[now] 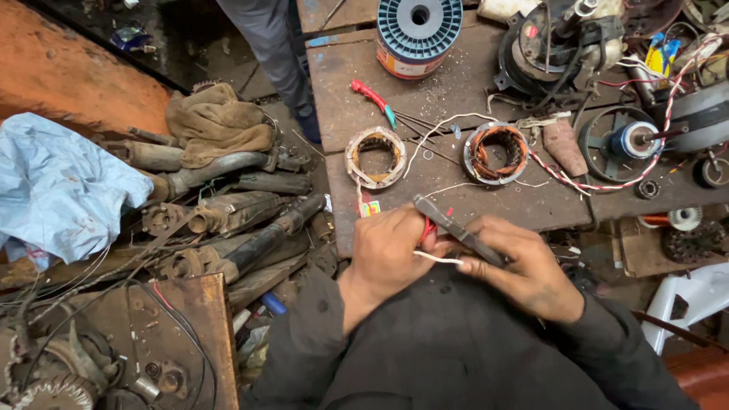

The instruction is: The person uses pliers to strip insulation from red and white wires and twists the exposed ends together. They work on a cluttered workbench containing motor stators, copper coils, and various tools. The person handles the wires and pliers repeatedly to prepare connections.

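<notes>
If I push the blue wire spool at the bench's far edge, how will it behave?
The blue wire spool stands upright on its flat flange, so it would probably slide, not roll. Full of wound wire, it is likely heavy for its size. The wooden bench looks rough and littered, so expect drag.

A worn, rust-brown metal workbench point(456, 83) is taking up the upper middle, scattered with filings. An orange-red earthen patch point(68, 72) is showing at upper left beside dark, damp ground point(190, 38). Soft, even daylight is falling across everything. A white plastic chair point(695, 300) is standing at right.
</notes>
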